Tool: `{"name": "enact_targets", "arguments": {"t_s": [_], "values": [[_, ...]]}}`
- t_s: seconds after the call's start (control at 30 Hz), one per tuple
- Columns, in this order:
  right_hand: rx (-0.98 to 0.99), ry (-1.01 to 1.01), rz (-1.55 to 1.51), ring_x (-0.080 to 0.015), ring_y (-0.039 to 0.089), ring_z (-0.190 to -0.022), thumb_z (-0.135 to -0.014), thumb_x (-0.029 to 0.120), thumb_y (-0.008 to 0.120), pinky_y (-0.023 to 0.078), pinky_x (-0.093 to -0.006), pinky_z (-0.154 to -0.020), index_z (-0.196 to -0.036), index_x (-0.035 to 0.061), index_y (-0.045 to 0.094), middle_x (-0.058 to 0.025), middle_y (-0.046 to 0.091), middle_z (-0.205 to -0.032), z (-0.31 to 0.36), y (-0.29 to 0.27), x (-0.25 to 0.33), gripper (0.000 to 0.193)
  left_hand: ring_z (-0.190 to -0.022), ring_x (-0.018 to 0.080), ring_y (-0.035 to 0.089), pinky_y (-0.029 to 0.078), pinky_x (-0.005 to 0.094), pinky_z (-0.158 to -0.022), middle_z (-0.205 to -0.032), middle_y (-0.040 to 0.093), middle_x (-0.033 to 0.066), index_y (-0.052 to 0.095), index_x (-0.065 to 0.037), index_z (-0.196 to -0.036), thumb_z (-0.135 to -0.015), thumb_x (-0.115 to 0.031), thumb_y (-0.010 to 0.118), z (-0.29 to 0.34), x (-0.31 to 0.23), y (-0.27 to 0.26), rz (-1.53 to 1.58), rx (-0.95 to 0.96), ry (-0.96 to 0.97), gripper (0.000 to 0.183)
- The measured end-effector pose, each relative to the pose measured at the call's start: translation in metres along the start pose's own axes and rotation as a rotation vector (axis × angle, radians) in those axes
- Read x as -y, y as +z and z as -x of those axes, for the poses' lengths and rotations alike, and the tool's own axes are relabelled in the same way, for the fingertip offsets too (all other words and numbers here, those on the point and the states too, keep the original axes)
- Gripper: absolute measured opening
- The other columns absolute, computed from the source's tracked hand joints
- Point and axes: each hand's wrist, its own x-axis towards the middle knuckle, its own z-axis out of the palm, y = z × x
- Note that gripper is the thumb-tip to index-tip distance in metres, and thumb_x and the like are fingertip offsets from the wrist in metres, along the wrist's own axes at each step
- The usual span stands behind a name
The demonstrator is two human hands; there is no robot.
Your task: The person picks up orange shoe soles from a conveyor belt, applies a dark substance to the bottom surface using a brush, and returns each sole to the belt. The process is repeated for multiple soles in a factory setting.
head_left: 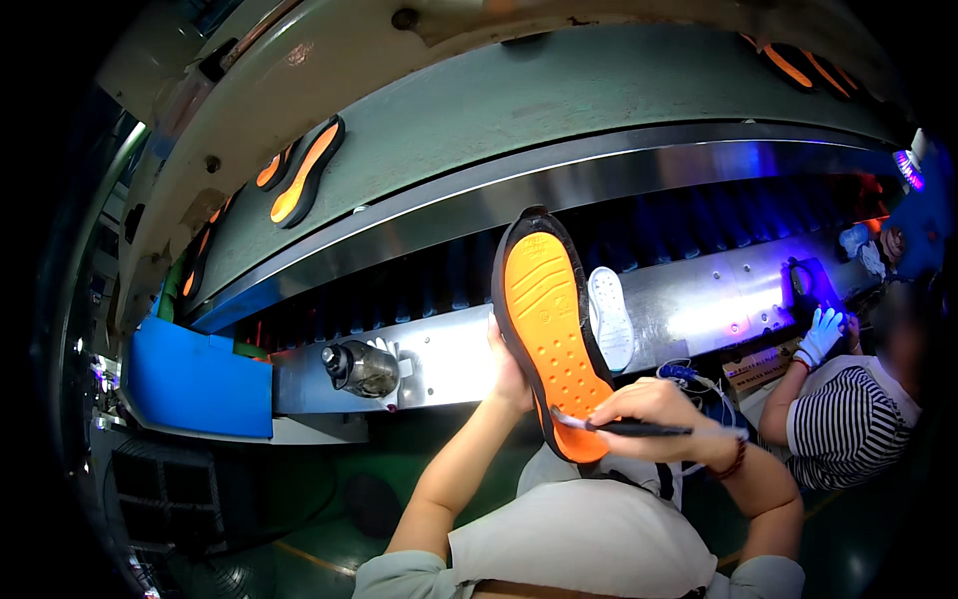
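Observation:
In front of my body I hold up a shoe sole (pixel 550 329), orange on its face with a raised black rim. My left hand (pixel 508 364) is closed round its left edge. A slim black-handled brush (pixel 639 428) is pinched in my right hand (pixel 656 411), its pale tip at the lower left part of the orange face. Right behind the held sole, a white sole-shaped piece (pixel 610 317) with small dots lies on the metal ledge.
Beyond the metal ledge (pixel 454 335) runs a green conveyor belt (pixel 479 110) bearing more orange-and-black soles (pixel 307 172). A dark bottle (pixel 364 368) stands on the ledge at left, by a blue panel (pixel 203 377). At right sits a person in a striped top (pixel 848 429), wearing a glove.

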Motion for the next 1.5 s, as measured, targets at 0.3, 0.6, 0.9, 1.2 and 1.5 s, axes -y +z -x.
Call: {"name": "enact_targets", "arguments": {"t_s": [0.3, 0.6, 0.9, 1.2, 1.5], "values": [[-0.369, 0.130, -0.213, -0.0095, 0.059, -0.073, -0.073, 0.001, 0.061, 0.048, -0.0215, -0.065, -0.086, -0.0044, 0.063, -0.0090, 0.064, -0.082, -0.056, -0.034, -0.005, 0.014, -0.110, 0.0250, 0.047, 0.037, 0.0389, -0.095, -0.125, 0.043, 0.0104, 0.028, -0.012, -0.132, -0.079, -0.069, 0.017, 0.002, 0.016, 0.053, 0.219, 0.176, -0.060, 0.079], [-0.207, 0.219, -0.460, -0.0137, 0.059, -0.077, -0.073, -0.001, 0.062, 0.046, -0.0232, -0.071, -0.086, -0.0013, 0.062, -0.0096, 0.063, -0.085, -0.039, -0.033, -0.005, 0.013, -0.113, 0.0256, 0.044, 0.037, 0.0389, -0.094, -0.130, 0.038, 0.0112, 0.028, -0.012, -0.132, -0.078, -0.070, 0.021, 0.000, -0.001, 0.045, 0.046, 0.136, 0.062, 0.079], [-0.230, 0.121, -0.405, -0.0117, 0.059, -0.075, -0.074, 0.003, 0.063, 0.045, -0.0220, -0.068, -0.086, -0.0004, 0.062, -0.0072, 0.064, -0.083, -0.025, -0.027, 0.002, 0.013, -0.108, 0.0361, 0.045, 0.038, 0.0459, -0.091, -0.125, 0.038, 0.0224, 0.022, -0.010, -0.133, -0.075, -0.073, 0.023, -0.016, -0.015, 0.043, -0.029, 0.071, 0.298, 0.085], [-0.277, 0.026, -0.344, -0.0162, 0.061, -0.076, -0.070, -0.001, 0.062, 0.045, -0.0257, -0.068, -0.085, 0.0012, 0.061, -0.0117, 0.064, -0.085, -0.006, -0.020, -0.003, 0.015, -0.103, 0.0376, 0.048, 0.038, 0.0462, -0.090, -0.121, 0.040, 0.0261, 0.022, -0.009, -0.133, -0.072, -0.076, 0.020, -0.016, -0.024, 0.055, 0.117, 0.296, 0.330, 0.090], [-0.270, 0.110, -0.433, -0.0192, 0.060, -0.078, -0.067, 0.001, 0.068, 0.044, -0.0282, -0.074, -0.085, 0.0003, 0.064, -0.0103, 0.065, -0.085, 0.007, -0.021, -0.001, 0.019, -0.103, 0.0371, 0.045, 0.040, 0.0451, -0.088, -0.121, 0.039, 0.0247, 0.024, -0.011, -0.132, -0.075, -0.072, 0.029, -0.017, -0.032, 0.052, 0.026, 0.336, 0.387, 0.084]]}}
